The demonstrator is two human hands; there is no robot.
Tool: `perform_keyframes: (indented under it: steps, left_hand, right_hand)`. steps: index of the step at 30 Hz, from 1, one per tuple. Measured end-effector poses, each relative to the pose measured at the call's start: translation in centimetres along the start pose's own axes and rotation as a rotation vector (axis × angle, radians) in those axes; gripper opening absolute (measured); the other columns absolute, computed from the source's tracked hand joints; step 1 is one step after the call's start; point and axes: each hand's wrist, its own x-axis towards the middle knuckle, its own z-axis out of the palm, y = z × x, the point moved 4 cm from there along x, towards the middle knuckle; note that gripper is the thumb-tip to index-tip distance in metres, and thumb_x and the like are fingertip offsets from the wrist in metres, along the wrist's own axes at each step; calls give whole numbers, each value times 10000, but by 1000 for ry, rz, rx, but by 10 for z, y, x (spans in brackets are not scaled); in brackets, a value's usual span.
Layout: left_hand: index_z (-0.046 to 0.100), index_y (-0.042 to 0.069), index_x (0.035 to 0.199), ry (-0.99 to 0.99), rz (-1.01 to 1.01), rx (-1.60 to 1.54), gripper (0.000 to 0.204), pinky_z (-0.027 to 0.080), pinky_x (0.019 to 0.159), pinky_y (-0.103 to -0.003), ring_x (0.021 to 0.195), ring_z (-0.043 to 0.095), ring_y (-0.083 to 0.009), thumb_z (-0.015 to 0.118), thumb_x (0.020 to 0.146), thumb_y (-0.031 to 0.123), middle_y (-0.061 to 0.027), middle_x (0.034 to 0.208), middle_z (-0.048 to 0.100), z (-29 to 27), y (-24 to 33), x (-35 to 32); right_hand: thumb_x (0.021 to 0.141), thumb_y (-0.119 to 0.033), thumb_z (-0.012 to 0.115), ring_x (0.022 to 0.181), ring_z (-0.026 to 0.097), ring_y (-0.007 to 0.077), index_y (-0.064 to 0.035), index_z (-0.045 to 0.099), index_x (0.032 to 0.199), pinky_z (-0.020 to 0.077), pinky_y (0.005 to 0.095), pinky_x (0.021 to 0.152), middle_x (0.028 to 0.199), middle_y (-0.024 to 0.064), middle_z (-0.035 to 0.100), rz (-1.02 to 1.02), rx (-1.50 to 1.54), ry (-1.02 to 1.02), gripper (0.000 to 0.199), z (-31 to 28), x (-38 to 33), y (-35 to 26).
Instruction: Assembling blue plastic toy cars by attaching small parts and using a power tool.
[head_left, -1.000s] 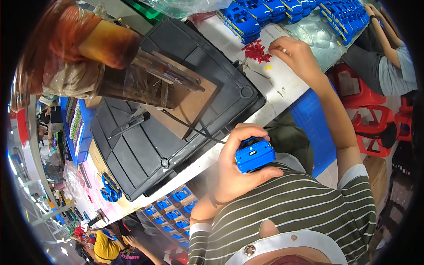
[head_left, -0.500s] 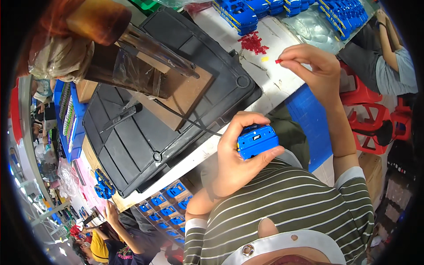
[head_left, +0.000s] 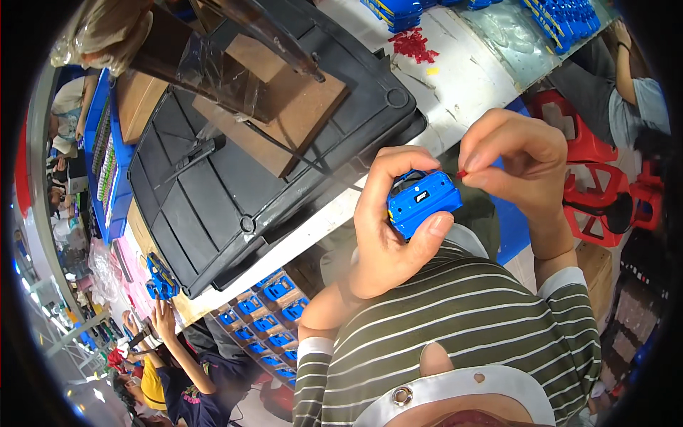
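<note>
One long white bench (head_left: 455,107) runs across the top of the view. On it sits one big black tray (head_left: 213,199), the biggest thing here. One flat brown board (head_left: 299,114) lies on the tray, and one thin black wire (head_left: 313,167) runs over the board and the tray. One dark stand wrapped in clear plastic (head_left: 206,57) rises from the board.

Two red stools (head_left: 597,185) stand on the right, beside another person's arm in a grey sleeve (head_left: 640,99). Below the bench on the left is one box full of blue toy cars (head_left: 267,320); about ten show, but the rows are too small to count for sure. Another person's hand (head_left: 162,313) reaches up near one more blue toy part (head_left: 160,277) at the tray's corner. Rows of blue parts (head_left: 562,18) lie at the far edge of the bench, too many to count.

The left hand (head_left: 388,228) holds one blue toy car (head_left: 422,201) in front of the striped shirt, just below the bench edge. Its grip is wrapped around the car, thumb under and fingers over the top. The right hand (head_left: 516,156) is just beside the car. Its grip is narrow, thumb and finger pinching one tiny red piece (head_left: 462,173) that touches the car's end.

One small pile of red pieces (head_left: 414,44) lies on the bench. One little yellow bit (head_left: 432,70) lies near it.
</note>
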Motion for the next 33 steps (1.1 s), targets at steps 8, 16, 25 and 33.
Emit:
perform_keyframes:
  steps: [8, 16, 25, 33]
  left_hand:
    - [541, 6, 1026, 45, 159, 205, 452, 437, 780, -304, 873, 532, -205, 745, 660, 176, -134, 996, 532, -2, 2, -5]
    - [561, 12, 972, 39, 224, 282, 462, 453, 727, -333, 821, 564, -268, 775, 585, 144, -140, 926, 569, 2, 6, -6]
    - [579, 25, 932, 110, 316, 362, 460, 452, 677, -347, 775, 566, -279, 794, 550, 166, -131, 890, 583, 6, 9, -11]
    - [583, 32, 962, 163, 413, 451, 468, 452, 693, -341, 793, 579, -285, 803, 571, 164, -146, 915, 598, 8, 13, -14]
  right_hand:
    - [764, 12, 671, 773, 589, 126, 41, 636, 832, 474, 232, 680, 817, 96, 623, 243, 289, -110, 82, 10, -5, 6]
    - [687, -5, 691, 687, 552, 100, -2, 602, 766, 428, 210, 614, 765, 74, 578, 568, 375, -254, 119, 11, 1, 5]
    - [755, -107, 640, 759, 508, 58, -39, 525, 820, 407, 195, 657, 792, -6, 532, 655, 548, -328, 148, 21, -9, 12]
    - [789, -99, 576, 781, 493, 51, -50, 508, 855, 387, 193, 695, 807, -14, 518, 621, 567, -261, 106, 27, -16, 9]
